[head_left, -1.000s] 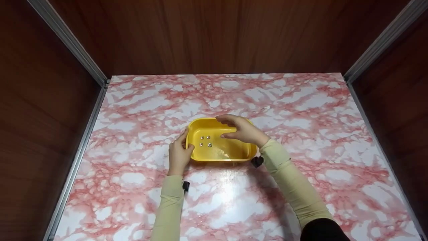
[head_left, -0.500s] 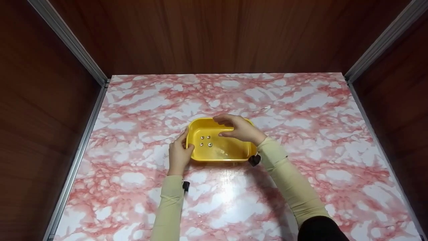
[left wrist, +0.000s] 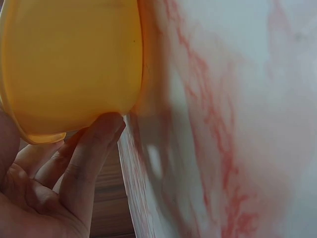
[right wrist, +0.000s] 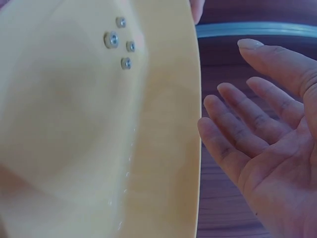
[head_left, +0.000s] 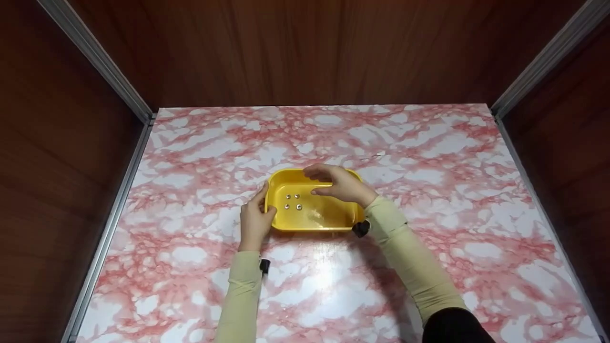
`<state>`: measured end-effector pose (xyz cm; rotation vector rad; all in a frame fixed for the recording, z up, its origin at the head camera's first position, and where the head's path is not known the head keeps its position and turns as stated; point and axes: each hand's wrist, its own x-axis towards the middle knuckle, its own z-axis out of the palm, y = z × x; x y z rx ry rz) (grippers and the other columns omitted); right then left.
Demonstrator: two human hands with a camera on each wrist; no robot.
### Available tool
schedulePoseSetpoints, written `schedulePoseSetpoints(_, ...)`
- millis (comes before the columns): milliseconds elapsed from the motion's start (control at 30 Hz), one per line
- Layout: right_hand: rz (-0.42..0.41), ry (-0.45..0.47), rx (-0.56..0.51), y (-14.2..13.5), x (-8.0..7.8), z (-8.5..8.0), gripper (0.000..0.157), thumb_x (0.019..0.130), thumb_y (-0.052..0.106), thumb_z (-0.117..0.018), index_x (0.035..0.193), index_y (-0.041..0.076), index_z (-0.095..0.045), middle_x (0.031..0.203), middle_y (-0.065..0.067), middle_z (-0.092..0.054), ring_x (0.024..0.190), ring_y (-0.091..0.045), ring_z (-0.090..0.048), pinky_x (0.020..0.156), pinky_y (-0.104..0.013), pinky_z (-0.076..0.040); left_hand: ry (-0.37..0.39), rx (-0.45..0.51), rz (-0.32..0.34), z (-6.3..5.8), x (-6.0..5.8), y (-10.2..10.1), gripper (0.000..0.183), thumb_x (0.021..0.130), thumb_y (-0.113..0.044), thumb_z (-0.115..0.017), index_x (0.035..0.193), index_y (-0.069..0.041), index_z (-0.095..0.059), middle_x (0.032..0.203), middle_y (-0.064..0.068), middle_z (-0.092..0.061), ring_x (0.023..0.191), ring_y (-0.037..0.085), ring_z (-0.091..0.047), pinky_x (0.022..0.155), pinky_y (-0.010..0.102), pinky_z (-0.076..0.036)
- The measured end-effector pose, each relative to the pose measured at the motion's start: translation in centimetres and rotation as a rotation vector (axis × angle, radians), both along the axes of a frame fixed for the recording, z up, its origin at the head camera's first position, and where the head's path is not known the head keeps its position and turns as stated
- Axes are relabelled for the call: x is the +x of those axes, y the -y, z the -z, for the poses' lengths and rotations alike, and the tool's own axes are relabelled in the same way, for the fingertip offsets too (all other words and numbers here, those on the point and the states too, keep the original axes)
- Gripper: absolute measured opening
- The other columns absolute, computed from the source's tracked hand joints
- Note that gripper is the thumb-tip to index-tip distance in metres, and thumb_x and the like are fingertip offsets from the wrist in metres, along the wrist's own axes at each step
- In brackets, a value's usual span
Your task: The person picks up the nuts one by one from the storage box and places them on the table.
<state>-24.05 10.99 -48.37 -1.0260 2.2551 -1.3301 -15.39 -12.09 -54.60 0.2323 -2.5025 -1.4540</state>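
The left hand (head_left: 256, 219) gripped the left end of a yellow tray (head_left: 329, 214), its thumb over the rim and its other fingers against the outside. The right hand (head_left: 340, 183) had hold of nothing; it hung over the tray's right part, thumb and fingers well apart and slightly bent. Whether it touched the rim was hard to tell.

At the far left stood a dark wood panel (head_left: 62, 143). A pale green sleeve (head_left: 243, 281) covered the left arm, with a small black block (head_left: 265, 266) at the wrist. The tray sat open side up around the middle of the red and white table (head_left: 429, 138). Inside, toward its left end, were four small metal pieces (head_left: 299, 207), set apart in two rows of two. To the right came the other sleeve (head_left: 414, 267), also pale green, with a black object (head_left: 360, 228) beside its cuff.
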Motion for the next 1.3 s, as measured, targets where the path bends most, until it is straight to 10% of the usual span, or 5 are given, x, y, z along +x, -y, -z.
schedulePoseSetpoints(467, -0.004, 0.021, -0.03, 0.4, 1.3, -2.9, 0.044, 0.081, 0.011, -0.062, 0.122, 0.003, -0.049, 0.117, -0.012, -0.053, 0.108, -0.027, -0.049, 0.091, -0.044, -0.035, 0.017, 0.006, 0.01, 0.0, -0.2, 0.0, 0.065, 0.07, 0.002, -0.061, 0.128, -0.021, -0.048, 0.113, 0.01, -0.059, 0.071, 0.011, -0.059, 0.054, 0.023, -0.047)
schedulePoseSetpoints(1300, -0.041, 0.097, -0.082, 1.1, -0.3, -1.6, 0.042, 0.079, -0.004, -0.059, 0.119, 0.0, -0.051, 0.119, -0.016, -0.052, 0.11, -0.032, -0.047, 0.093, -0.045, -0.033, 0.011, 0.004, -0.004, 0.2, -0.2, -0.1, 0.065, 0.068, 0.001, -0.062, 0.128, -0.02, -0.048, 0.111, 0.009, -0.06, 0.069, 0.011, -0.059, 0.054, 0.023, -0.047)
